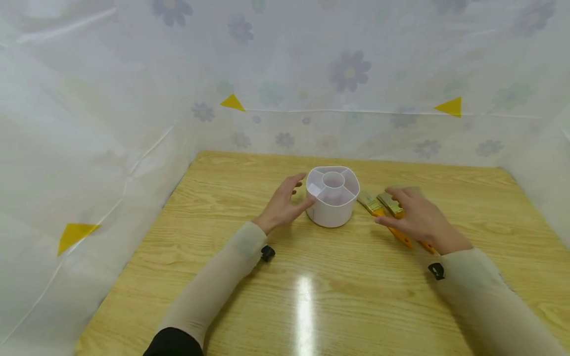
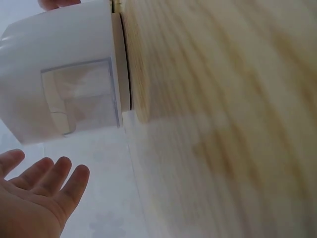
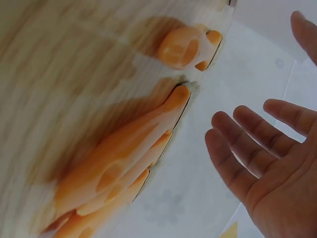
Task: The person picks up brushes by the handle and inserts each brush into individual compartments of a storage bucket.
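Observation:
A white round desk organizer (image 1: 330,215) with several compartments around a central cup stands on the table. Beside its left side is my left hand (image 1: 285,202), fingers spread and slightly bent, thumb near the front rim. A gap shows between these fingers and the organizer's wall (image 2: 64,34) in the left wrist view. To the organizer's right lie paintbrushes (image 1: 394,230) with orange handles and pale bristles. My right hand (image 1: 416,217) hovers above them, partly covering them, with its fingers extended and holding nothing. Orange handles (image 3: 119,148) appear below it in the right wrist view.
The wooden table (image 1: 249,178) meets a flower-patterned white sheet (image 1: 285,64) at the back, and similar sheeting hangs at the sides. Yellow triangular markers (image 1: 451,107) sit on the sheet. A clear-edged window (image 2: 84,99) shows low on the organizer's side.

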Action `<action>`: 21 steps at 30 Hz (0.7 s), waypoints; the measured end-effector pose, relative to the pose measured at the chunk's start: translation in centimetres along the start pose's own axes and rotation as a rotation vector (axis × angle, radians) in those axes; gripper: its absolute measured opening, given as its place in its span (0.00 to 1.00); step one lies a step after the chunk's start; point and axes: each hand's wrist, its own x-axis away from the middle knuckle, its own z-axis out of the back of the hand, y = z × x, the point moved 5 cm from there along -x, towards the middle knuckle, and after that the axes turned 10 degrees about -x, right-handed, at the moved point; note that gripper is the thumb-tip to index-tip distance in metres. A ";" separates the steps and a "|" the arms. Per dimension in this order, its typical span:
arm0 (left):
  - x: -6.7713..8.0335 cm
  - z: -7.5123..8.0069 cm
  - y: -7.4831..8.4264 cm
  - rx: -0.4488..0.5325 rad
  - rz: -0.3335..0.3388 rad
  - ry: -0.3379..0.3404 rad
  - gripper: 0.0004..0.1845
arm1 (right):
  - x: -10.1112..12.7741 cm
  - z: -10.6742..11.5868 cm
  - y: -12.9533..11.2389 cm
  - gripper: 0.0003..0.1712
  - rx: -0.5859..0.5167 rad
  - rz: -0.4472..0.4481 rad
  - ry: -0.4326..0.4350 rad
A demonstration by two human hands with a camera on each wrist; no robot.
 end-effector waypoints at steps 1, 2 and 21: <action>-0.1 0.0 0.0 0.016 0.003 0.004 0.37 | -0.1 0.0 0.0 0.55 -0.004 0.000 -0.004; -0.2 -0.1 0.0 0.027 0.006 0.006 0.37 | -0.1 -0.1 -0.1 0.54 -0.008 0.003 -0.007; -0.6 -0.7 0.2 0.242 0.044 0.017 0.32 | -1.1 -1.3 -0.3 0.41 -0.061 0.013 -0.031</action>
